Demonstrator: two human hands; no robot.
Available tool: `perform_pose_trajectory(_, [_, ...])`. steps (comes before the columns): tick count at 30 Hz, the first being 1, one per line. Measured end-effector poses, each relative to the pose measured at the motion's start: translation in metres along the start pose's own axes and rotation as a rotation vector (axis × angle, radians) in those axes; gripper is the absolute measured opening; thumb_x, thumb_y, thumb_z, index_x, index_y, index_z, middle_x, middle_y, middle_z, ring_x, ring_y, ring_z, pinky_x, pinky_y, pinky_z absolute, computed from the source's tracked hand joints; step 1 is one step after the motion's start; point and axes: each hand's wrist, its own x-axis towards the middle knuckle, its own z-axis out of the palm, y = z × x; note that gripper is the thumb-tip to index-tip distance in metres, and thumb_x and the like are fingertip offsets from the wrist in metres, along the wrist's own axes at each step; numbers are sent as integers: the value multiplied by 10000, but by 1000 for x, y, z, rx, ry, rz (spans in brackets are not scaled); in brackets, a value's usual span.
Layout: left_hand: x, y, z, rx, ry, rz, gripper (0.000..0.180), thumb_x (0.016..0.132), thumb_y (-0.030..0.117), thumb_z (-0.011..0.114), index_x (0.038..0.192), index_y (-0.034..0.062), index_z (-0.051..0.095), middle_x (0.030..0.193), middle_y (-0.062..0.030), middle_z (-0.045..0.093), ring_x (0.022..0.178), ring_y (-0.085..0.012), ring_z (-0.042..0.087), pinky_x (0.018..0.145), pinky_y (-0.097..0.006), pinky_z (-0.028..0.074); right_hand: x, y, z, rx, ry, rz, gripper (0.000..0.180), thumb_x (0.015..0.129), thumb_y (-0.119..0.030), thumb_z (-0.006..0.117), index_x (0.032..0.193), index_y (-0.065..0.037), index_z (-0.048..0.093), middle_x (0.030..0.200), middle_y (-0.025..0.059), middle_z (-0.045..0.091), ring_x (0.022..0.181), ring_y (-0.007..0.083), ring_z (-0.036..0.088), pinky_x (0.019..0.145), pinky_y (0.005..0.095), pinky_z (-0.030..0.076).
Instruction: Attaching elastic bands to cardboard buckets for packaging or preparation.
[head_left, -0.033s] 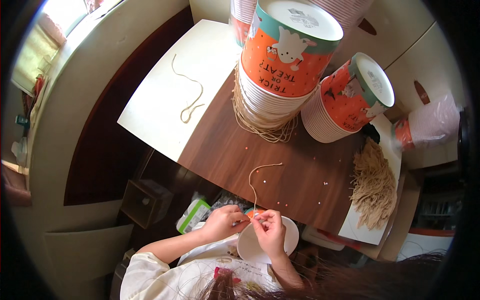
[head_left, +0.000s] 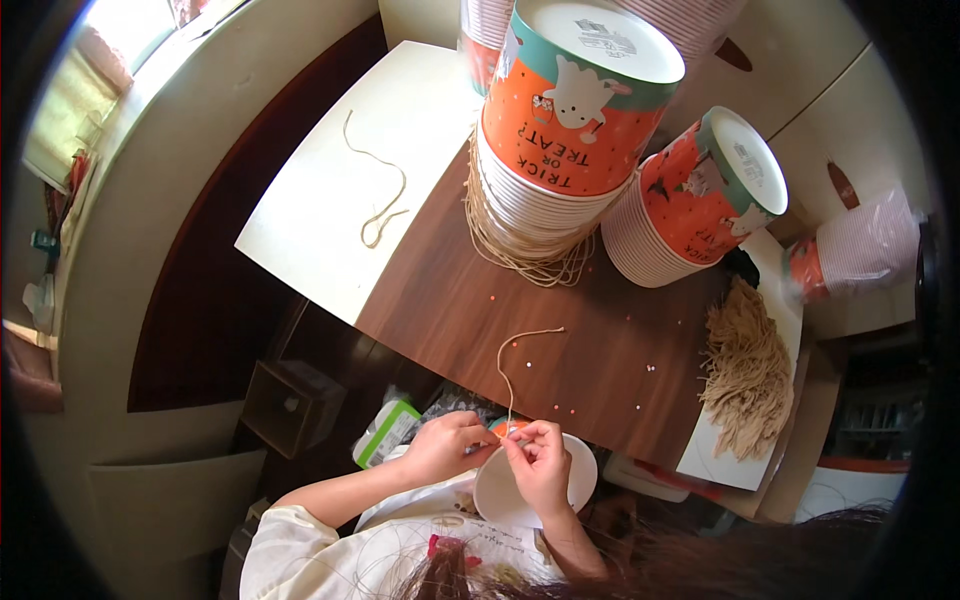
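Note:
Both hands meet at the rim of a paper bucket (head_left: pixel 582 478) in my lap, its white inside facing up. A thin tan cord (head_left: pixel 503 370) rises from the fingertips and curves over the near table edge onto the wood. My right hand (head_left: pixel 541 465) pinches the cord against the rim. Close beside it, my left hand (head_left: pixel 450 444) has its fingers closed at the same spot; the cord's end there is hidden. A bit of the bucket's orange outside shows beyond the fingers.
A tall stack of upside-down orange buckets (head_left: pixel 570 120) stands on the table, cord loops (head_left: pixel 540 262) around its base. A shorter stack (head_left: pixel 690 190) is right of it. A bundle of tan cords (head_left: pixel 750 370) lies at the right; one loose cord (head_left: pixel 385 165) lies left. Small dots dot the wood.

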Motion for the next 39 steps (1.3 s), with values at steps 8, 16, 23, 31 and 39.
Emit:
perform_pose_trajectory(8, [-1,7,-10,308,148,226,127,697,145,668,777,85,589,755,-43,582,640,-221,587,540,-320,490,-1,3,-3,15,-17,9,247,795,45,610,951,1,424,798,57,577,627,34,542,521,155,411])
perform_pose_trajectory(16, [0,0,11,-67,232,100,131,679,50,680,769,47,585,854,-74,617,677,-246,618,566,-312,513,-2,10,-2,106,8,29,252,783,28,620,956,2,439,805,76,607,613,56,580,512,178,446])
perform_pose_trajectory(23, [-2,-5,17,-143,266,114,129,715,17,667,825,21,599,818,-106,635,679,-243,632,573,-295,512,-4,12,-2,131,14,51,258,783,27,616,965,3,435,806,77,603,610,54,573,524,176,449])
perform_pose_trajectory(31, [-7,1,18,-427,188,-89,93,806,18,609,890,-1,576,841,-116,659,744,-162,649,646,-275,524,-3,10,-1,144,31,34,257,784,31,613,966,2,434,811,72,601,619,54,574,536,173,452])
perform_pose_trajectory(39, [-7,-4,22,-867,109,-319,152,794,54,642,899,-22,563,843,-64,615,803,-110,600,719,-238,492,-3,10,0,109,37,17,253,780,26,626,954,1,445,801,74,606,608,62,579,523,180,457])
